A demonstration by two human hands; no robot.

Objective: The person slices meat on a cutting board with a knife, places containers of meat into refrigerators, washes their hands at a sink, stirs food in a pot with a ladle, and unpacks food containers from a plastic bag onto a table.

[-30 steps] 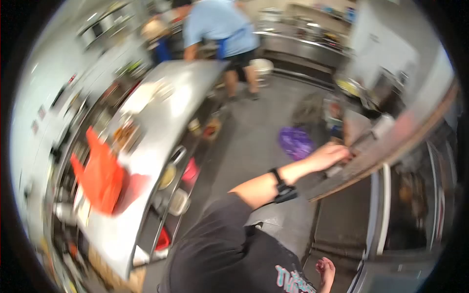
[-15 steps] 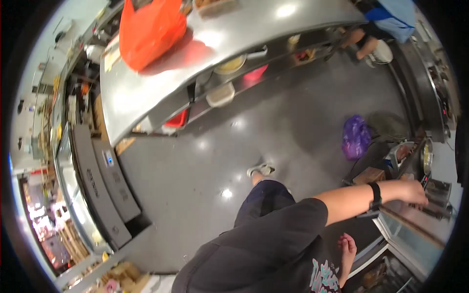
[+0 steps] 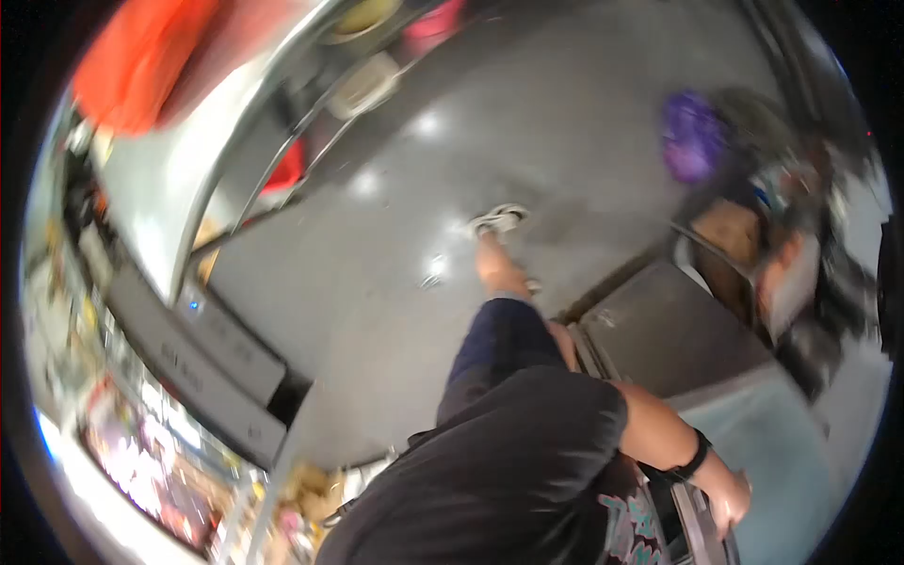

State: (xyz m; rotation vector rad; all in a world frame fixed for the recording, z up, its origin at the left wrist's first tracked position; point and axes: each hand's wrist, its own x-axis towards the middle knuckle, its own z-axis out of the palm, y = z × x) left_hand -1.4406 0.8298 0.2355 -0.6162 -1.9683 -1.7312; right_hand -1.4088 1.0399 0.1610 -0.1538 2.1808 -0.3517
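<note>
My left hand (image 3: 730,499), with a black band on its wrist, is low at the right. Its fingers are curled at the edge of a pale, see-through glass door (image 3: 772,447) and appear to grip it. Beside the hand, a metal frame (image 3: 692,513) borders a dark gap close to my body. The fingertips are partly hidden. My right hand is out of view.
A dark flat panel (image 3: 673,325) lies beyond the door, with a cardboard box (image 3: 727,231) near it. A purple bag (image 3: 692,137) sits on the grey floor (image 3: 377,311). A steel table (image 3: 141,202) holds an orange bag (image 3: 141,66).
My left hand has moved down and inward from the far right, and the glass door now lies flatter in view. My right hand has left the picture. The whole view has shifted.
</note>
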